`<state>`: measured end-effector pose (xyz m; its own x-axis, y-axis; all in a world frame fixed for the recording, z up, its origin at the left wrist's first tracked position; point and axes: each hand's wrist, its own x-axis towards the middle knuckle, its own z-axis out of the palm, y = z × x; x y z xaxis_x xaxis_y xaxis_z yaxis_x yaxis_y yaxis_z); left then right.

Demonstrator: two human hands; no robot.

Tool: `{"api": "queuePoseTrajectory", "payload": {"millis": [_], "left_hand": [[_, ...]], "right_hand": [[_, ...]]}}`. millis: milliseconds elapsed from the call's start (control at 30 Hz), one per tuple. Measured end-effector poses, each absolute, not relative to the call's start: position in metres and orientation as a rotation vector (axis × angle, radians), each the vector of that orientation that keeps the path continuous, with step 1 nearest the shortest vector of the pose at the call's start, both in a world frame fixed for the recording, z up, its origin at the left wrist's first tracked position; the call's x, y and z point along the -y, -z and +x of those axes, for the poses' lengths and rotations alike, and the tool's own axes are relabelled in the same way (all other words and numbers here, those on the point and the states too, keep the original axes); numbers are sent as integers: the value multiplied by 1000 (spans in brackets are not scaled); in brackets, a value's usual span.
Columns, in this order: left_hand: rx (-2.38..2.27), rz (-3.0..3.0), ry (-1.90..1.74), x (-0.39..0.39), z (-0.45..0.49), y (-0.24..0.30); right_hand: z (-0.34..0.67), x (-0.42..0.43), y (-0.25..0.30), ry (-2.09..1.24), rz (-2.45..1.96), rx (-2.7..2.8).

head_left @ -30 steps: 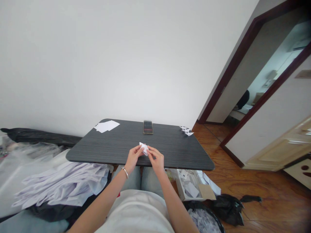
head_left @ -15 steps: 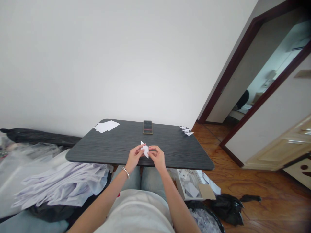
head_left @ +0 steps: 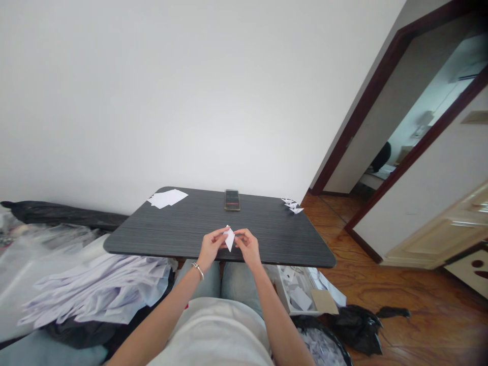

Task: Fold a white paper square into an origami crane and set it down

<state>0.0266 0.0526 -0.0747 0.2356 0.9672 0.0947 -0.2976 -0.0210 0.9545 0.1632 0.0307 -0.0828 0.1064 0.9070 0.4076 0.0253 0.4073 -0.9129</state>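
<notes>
The left hand [head_left: 211, 249] and right hand [head_left: 247, 247] grip a small folded white paper triangle [head_left: 229, 239] just behind the near edge of the dark grey woodgrain tabletop [head_left: 171, 229]. Loose white paper sheets [head_left: 168, 198], a dark smartphone [head_left: 232, 200] and small white folded paper pieces [head_left: 292, 205] line its far edge.

Table [head_left: 183, 226] is in front of you, far edge against the wall [head_left: 152, 101]. On it: loose paper sheets [head_left: 166, 198] at the far-left corner, phone [head_left: 232, 200] mid far edge, folded paper pieces [head_left: 293, 205] at the far-right corner. Paper triangle [head_left: 229, 239] sits between your left hand [head_left: 210, 249] and right hand [head_left: 247, 248], over the near edge. Left of the table: paper pile [head_left: 95, 290]. Past the near-right edge: box [head_left: 295, 297], wastebasket [head_left: 320, 348] nearer you, black bag [head_left: 356, 329] to its right. Doorway [head_left: 427, 112] on your right.
</notes>
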Motion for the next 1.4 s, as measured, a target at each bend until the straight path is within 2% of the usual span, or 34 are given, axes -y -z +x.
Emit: {"api": "queuePoseTrajectory", "payload": {"millis": [567, 1400], "left_hand": [[-778, 1260, -1178, -50, 25, 74], [-783, 1321, -1275, -51, 26, 76]], "right_hand": [[165, -28, 80, -915, -845, 1267], [162, -31, 85, -880, -946, 1153]]}}
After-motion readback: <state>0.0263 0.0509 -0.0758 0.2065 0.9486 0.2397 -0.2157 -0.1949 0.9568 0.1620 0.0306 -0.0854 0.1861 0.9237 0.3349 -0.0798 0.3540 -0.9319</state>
